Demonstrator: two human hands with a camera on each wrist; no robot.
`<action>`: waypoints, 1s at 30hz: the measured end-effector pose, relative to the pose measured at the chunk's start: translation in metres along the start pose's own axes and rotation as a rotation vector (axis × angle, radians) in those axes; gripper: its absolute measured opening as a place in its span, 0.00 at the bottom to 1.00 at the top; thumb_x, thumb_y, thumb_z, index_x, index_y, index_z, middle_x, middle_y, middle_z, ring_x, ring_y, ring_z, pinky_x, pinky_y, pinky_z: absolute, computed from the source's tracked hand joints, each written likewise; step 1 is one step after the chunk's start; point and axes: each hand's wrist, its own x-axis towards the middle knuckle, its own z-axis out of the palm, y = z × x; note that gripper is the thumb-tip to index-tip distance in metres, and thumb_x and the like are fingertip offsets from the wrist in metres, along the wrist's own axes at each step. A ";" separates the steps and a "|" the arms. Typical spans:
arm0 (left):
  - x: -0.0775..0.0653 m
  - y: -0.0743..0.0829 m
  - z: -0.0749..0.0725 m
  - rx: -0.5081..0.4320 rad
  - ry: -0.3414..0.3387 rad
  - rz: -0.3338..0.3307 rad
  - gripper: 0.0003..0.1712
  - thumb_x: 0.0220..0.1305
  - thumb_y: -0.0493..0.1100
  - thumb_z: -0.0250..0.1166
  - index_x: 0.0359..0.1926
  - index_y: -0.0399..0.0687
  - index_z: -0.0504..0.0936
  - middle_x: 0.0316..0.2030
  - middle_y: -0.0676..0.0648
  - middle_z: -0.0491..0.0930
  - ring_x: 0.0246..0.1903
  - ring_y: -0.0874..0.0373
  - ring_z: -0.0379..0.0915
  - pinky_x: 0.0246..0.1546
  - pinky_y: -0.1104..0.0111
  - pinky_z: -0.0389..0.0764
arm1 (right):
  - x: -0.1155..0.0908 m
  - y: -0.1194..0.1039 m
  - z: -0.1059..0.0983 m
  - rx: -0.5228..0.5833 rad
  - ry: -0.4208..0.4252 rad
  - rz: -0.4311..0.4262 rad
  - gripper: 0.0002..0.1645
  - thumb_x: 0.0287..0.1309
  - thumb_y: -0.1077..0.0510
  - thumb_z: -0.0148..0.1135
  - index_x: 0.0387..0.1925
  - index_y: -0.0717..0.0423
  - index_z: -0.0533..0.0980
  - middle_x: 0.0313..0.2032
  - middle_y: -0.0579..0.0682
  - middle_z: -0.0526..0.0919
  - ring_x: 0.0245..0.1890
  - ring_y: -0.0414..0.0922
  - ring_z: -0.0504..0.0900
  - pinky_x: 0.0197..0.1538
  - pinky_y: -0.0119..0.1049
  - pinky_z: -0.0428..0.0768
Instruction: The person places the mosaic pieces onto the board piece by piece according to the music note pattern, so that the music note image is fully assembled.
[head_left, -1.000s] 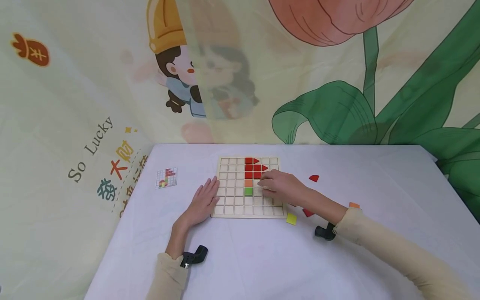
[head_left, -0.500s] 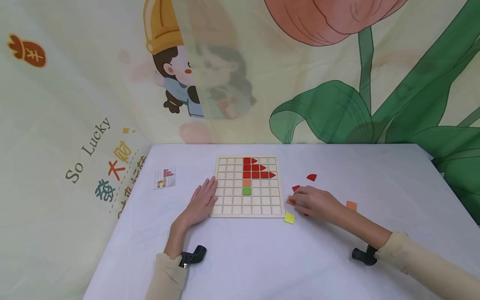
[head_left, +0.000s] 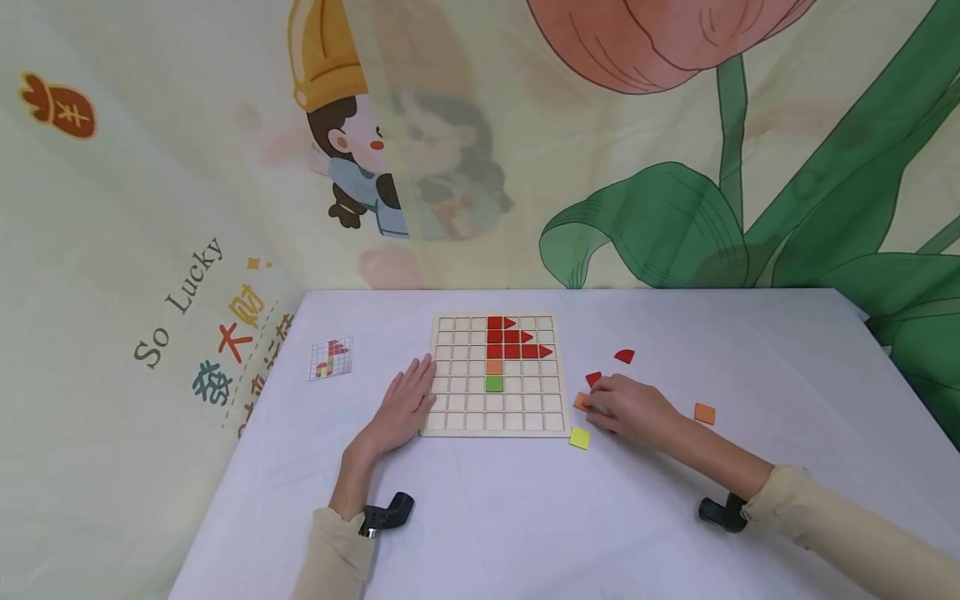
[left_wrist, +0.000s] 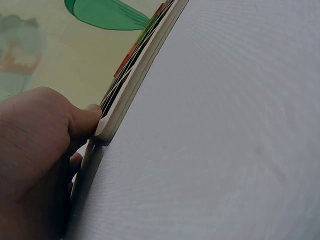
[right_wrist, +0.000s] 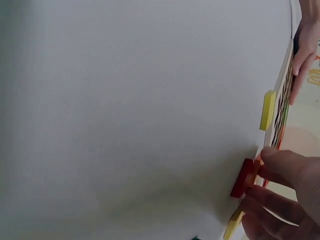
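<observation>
A square wooden grid board (head_left: 457, 417) lies on the table, with red squares, red triangles (head_left: 545, 352), an orange square (head_left: 494, 367) and a green square (head_left: 494, 384) in its cells. My left hand (head_left: 397, 408) rests with straight fingers against the board's left edge; its thumb touches the rim in the left wrist view. Right of the board, my right hand (head_left: 630, 408) has bent fingers at a loose orange tile (head_left: 582, 402). The right wrist view shows a red tile (right_wrist: 242, 178) at its fingertips. Whether the fingers pinch either tile cannot be told.
A yellow tile (head_left: 580, 438) lies at the board's lower right corner. Red pieces lie near the right hand, one a quarter circle (head_left: 625, 356). Another orange tile (head_left: 705, 413) is farther right. A small pattern card (head_left: 330, 358) lies left of the board.
My right hand has left the board and moved right to the loose tiles, leaving a red square and triangle visible in the third row. The left hand stays at the board's edge.
</observation>
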 end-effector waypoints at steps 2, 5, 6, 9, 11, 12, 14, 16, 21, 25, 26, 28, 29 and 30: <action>0.000 0.000 -0.001 -0.001 0.005 0.007 0.33 0.76 0.45 0.42 0.76 0.41 0.45 0.78 0.44 0.40 0.78 0.46 0.31 0.76 0.48 0.35 | 0.003 -0.003 0.000 0.012 -0.002 0.024 0.12 0.49 0.53 0.74 0.38 0.50 0.85 0.35 0.45 0.83 0.34 0.38 0.76 0.33 0.27 0.80; 0.000 0.000 -0.001 -0.002 0.012 0.015 0.33 0.76 0.45 0.43 0.76 0.41 0.45 0.78 0.43 0.41 0.78 0.45 0.31 0.76 0.47 0.36 | 0.007 -0.006 0.000 0.020 -0.010 0.055 0.10 0.49 0.54 0.74 0.36 0.50 0.85 0.34 0.45 0.82 0.33 0.38 0.75 0.32 0.26 0.79; 0.000 0.000 -0.001 -0.002 0.012 0.014 0.33 0.76 0.45 0.43 0.76 0.41 0.45 0.78 0.43 0.41 0.78 0.45 0.31 0.76 0.47 0.36 | 0.009 -0.007 -0.001 0.023 -0.007 0.063 0.10 0.50 0.54 0.74 0.36 0.50 0.85 0.34 0.45 0.82 0.33 0.38 0.75 0.32 0.26 0.79; 0.000 -0.001 0.000 -0.004 0.005 0.002 0.33 0.76 0.46 0.42 0.76 0.42 0.45 0.78 0.44 0.40 0.78 0.46 0.30 0.76 0.48 0.35 | 0.015 -0.009 -0.005 0.025 0.035 0.070 0.11 0.50 0.54 0.74 0.37 0.50 0.86 0.34 0.45 0.83 0.33 0.38 0.77 0.33 0.28 0.81; 0.000 -0.001 0.000 0.001 0.001 -0.009 0.33 0.76 0.46 0.42 0.76 0.42 0.45 0.78 0.45 0.40 0.78 0.47 0.30 0.76 0.49 0.34 | 0.021 -0.014 -0.009 0.043 0.079 0.056 0.11 0.50 0.54 0.74 0.37 0.49 0.86 0.35 0.44 0.84 0.34 0.39 0.79 0.34 0.29 0.81; 0.000 -0.001 0.000 0.002 -0.002 -0.013 0.33 0.76 0.46 0.41 0.76 0.42 0.45 0.78 0.45 0.39 0.78 0.47 0.30 0.76 0.49 0.34 | 0.024 -0.018 -0.010 0.057 0.105 0.041 0.11 0.49 0.54 0.74 0.37 0.49 0.86 0.35 0.44 0.85 0.35 0.39 0.79 0.34 0.30 0.82; -0.001 -0.001 0.000 0.004 -0.002 -0.018 0.33 0.76 0.46 0.41 0.76 0.42 0.44 0.78 0.45 0.39 0.78 0.48 0.30 0.76 0.49 0.34 | 0.032 -0.029 -0.013 0.079 0.139 0.002 0.12 0.49 0.54 0.75 0.38 0.49 0.86 0.35 0.44 0.85 0.36 0.40 0.80 0.35 0.29 0.81; -0.001 -0.001 0.000 0.009 0.000 -0.019 0.33 0.76 0.46 0.41 0.76 0.42 0.44 0.78 0.45 0.39 0.78 0.48 0.30 0.76 0.50 0.34 | 0.040 -0.041 -0.012 0.092 0.160 -0.061 0.11 0.49 0.54 0.75 0.37 0.48 0.86 0.35 0.43 0.85 0.36 0.40 0.80 0.33 0.27 0.81; -0.002 0.001 0.000 -0.005 0.004 -0.013 0.33 0.76 0.46 0.42 0.76 0.42 0.45 0.78 0.45 0.40 0.78 0.47 0.30 0.76 0.50 0.35 | 0.061 -0.066 -0.001 0.049 0.165 -0.212 0.10 0.51 0.52 0.73 0.37 0.47 0.86 0.35 0.43 0.86 0.35 0.39 0.80 0.32 0.24 0.79; -0.002 0.002 -0.001 -0.002 -0.005 -0.013 0.33 0.76 0.46 0.42 0.76 0.43 0.44 0.78 0.46 0.39 0.78 0.48 0.30 0.76 0.50 0.34 | 0.075 -0.078 0.006 0.031 0.111 -0.229 0.08 0.55 0.51 0.70 0.38 0.46 0.86 0.35 0.43 0.85 0.34 0.39 0.79 0.32 0.25 0.78; -0.001 0.002 -0.001 -0.001 -0.006 -0.013 0.33 0.76 0.46 0.42 0.76 0.43 0.44 0.78 0.46 0.39 0.78 0.48 0.30 0.76 0.50 0.34 | 0.077 -0.079 0.007 0.035 0.096 -0.226 0.08 0.56 0.52 0.70 0.38 0.46 0.85 0.35 0.43 0.84 0.33 0.39 0.78 0.32 0.25 0.78; -0.001 0.002 -0.001 0.000 -0.002 -0.004 0.33 0.76 0.46 0.42 0.76 0.42 0.45 0.78 0.44 0.40 0.78 0.46 0.31 0.76 0.49 0.35 | 0.081 -0.082 0.008 0.044 0.075 -0.218 0.06 0.57 0.52 0.69 0.37 0.45 0.85 0.34 0.43 0.83 0.33 0.39 0.77 0.32 0.25 0.77; -0.001 0.002 -0.001 0.002 -0.004 -0.004 0.33 0.76 0.46 0.42 0.76 0.42 0.45 0.78 0.45 0.40 0.78 0.47 0.31 0.76 0.49 0.35 | 0.083 -0.082 0.009 0.046 0.066 -0.216 0.06 0.57 0.52 0.68 0.37 0.46 0.85 0.34 0.42 0.83 0.32 0.39 0.77 0.32 0.25 0.76; -0.001 0.002 -0.001 0.003 -0.005 -0.004 0.33 0.76 0.46 0.42 0.76 0.42 0.45 0.78 0.45 0.40 0.78 0.47 0.31 0.76 0.49 0.34 | 0.084 -0.083 0.010 0.049 0.057 -0.212 0.06 0.57 0.52 0.68 0.37 0.46 0.85 0.34 0.43 0.83 0.32 0.39 0.76 0.32 0.25 0.76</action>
